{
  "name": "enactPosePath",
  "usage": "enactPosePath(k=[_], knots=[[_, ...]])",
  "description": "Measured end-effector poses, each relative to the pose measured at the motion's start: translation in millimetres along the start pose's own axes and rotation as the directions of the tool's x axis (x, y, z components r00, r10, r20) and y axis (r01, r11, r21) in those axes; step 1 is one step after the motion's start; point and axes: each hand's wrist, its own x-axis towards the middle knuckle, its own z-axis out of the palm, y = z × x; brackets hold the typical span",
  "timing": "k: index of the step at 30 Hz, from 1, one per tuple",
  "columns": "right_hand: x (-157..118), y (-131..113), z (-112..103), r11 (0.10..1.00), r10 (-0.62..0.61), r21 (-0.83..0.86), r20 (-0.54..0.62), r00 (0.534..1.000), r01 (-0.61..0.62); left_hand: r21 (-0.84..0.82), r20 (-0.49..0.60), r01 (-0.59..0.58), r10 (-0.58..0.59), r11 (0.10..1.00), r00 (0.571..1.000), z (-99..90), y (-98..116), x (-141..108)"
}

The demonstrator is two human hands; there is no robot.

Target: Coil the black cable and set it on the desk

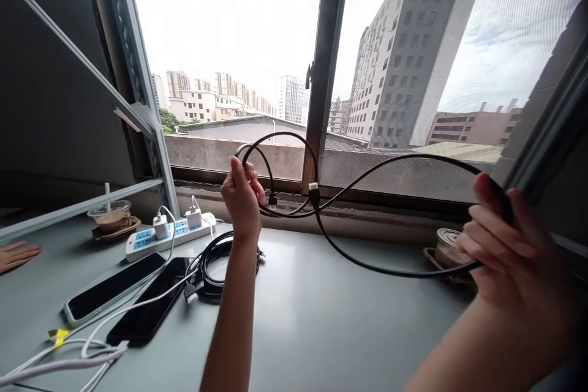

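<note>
I see the left hand raised on a near-upright forearm, pinching the looped black cable; the right hand, its forearm slanting, grips the other side. Above the desk, before the window, the cable stretches sideways, its pale-tipped plug pointing up

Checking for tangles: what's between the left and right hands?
Head view: looped black cable, running from left hand to right hand, with a white-tipped plug and a dark connector nearer the left hand.
</note>
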Motion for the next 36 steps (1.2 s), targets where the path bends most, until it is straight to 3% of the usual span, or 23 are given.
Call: enactPosePath(k=[3, 8, 10, 13, 17, 21, 25, 29, 33, 36], knots=[[-4.9, -3.0, 1.4, 1.0, 0.009, -0.014, 0.034, 0.999, -0.008, 0.004, -0.076, -0.056, 0.056, 0.998, 0.996, -2.7, -2.6, 2.5], [-15.4, -7.9, 25.0, 0.997, 0.028, 0.073, -0.03, 0.999, -0.026, 0.156, 0.082, -0.037, 0.024, 0.987, 0.996, -12.5, 0.6, 5.1], [-14.5, -7.7, 31.4, 0.996, 0.043, 0.087, -0.093, 0.995, -0.035, 0.201, 0.094, -0.041, 0.022, 0.979, 0.995, -14.9, 4.4, 4.3], [-10.0, -5.9, 33.2, 0.994, 0.078, 0.088, -0.114, 0.99, -0.068, 0.133, 0.057, -0.036, 0.028, 0.991, 0.998, -12.8, 9.7, 0.4], [-8.1, -2.6, 31.7, 0.993, 0.095, -0.071, -0.043, 0.995, -0.098, 0.015, 0.047, -0.151, 0.15, 0.988, 0.988, -1.9, 11.6, -8.5], [-8.5, 3.6, 38.7, 0.954, 0.034, -0.296, -0.022, 0.999, -0.039, -0.092, 0.05, -0.276, 0.282, 0.957, 0.958, 12.8, 10.9, -23.2], [-4.0, 12.1, 50.0, 0.886, 0.045, -0.46, -0.025, 0.999, -0.052, -0.099, 0.105, -0.324, 0.334, 0.941, 0.937, 27.5, 10.1, -44.3], [-1.6, 17.8, 58.5, 0.872, 0.086, -0.487, 0.044, 0.995, -0.054, -0.056, 0.206, -0.333, 0.337, 0.941, 0.919, 38.5, 7.7, -67.2], [-4.8, 20.5, 62.9, 0.856, 0.053, -0.516, 0.075, 0.996, -0.006, 0.031, 0.327, -0.414, 0.382, 0.91, 0.864, 47.8, 4.3, -89.4], [-7.1, 20.9, 65.6, 0.837, 0.02, -0.546, 0.11, 0.994, 0.043, 0.092, 0.4, -0.574, 0.498, 0.814, 0.77, 54.6, 0.8, -104.4]])
